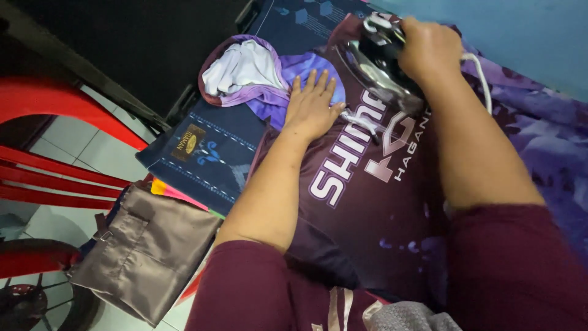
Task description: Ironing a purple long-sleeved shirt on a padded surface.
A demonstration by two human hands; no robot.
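While the left hand (311,105) lies flat with its fingers (317,82) spread and released, palm down on the chest of the dark maroon hooded sports jersey with white lettering (367,202), the right hand (430,48) is clenched around the handle of the black and chrome electric iron (381,61). That iron sits tilted on the jersey's upper right shoulder area, soleplate gleaming, its white cord (481,76) looping away past the right wrist. Left fingertips reach just to the edge of the hood with the lilac and white lining (248,73), which lies open and flattened beyond the hand. A white drawstring (361,121) trails down the chest right beside the left thumb. Both forearms come out of dark red sleeves (514,270) at the bottom of the view. Under the jersey there's a purple patterned cloth (545,135) on the right and a dark blue printed fabric (214,153) on the left. Further left, a folded grey-brown satin garment (147,251) rests near a red plastic chair (55,104), with pale floor tiles (67,138) beneath
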